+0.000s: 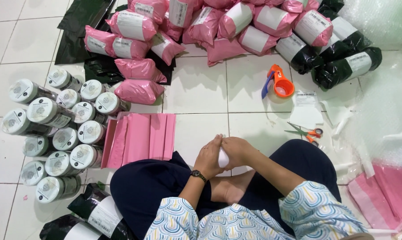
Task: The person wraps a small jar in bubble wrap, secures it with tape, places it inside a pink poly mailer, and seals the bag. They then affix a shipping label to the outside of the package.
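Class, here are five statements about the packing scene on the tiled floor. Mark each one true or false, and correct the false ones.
1. Both hands are closed around one small white object. True.
2. The left hand has a wristwatch on its wrist. True.
3. The right hand holds the scissors. False: the scissors lie on the floor to the person's right, apart from both hands.
4. The tape dispenser is blue all over. False: it is mostly orange, with a blue part.
5. The stack of flat pink mailing bags lies to the person's right. False: it lies to the left, beside the white-lidded jars.
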